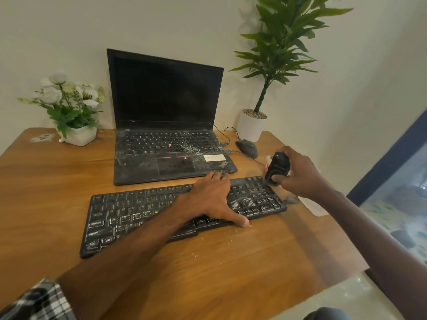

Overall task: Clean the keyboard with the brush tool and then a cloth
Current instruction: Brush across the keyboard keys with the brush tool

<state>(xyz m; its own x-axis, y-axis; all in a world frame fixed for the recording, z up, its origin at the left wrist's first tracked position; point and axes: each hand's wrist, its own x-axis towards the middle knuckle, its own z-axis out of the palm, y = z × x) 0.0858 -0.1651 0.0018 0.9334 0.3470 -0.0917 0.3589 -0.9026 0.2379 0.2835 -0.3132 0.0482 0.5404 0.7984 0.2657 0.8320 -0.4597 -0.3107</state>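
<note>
1. We see a black keyboard (143,213) lying at a slant on the wooden table (231,262), just in front of an open laptop (166,125) whose screen is dark.
2. The keyboard's keys carry pale smears and dust, thickest near its right end and along the lower left rows.
3. The left hand (212,199) lies flat across the right-centre of the keyboard, fingers straight and spread, the thumb reaching over the near edge to the table.
4. The right hand (298,174) is raised just above the keyboard's far right corner, its fingers curled round a small black brush tool (277,167); we cannot make out the bristles, and it seems to hang slightly clear of the keys.
5. A white cloth (316,206) lies on the table beside the keyboard's right end, partly hidden by the right forearm.
6. Small pale crumbs dot the table near the keyboard's front edge.
7. A black mouse (246,147) sits to the right of the laptop, its cable running to the laptop's side.
8. A white pot of white flowers (69,107) stands at the back left of the table, and a tall green plant (277,47) in a white pot at the back right.
</note>
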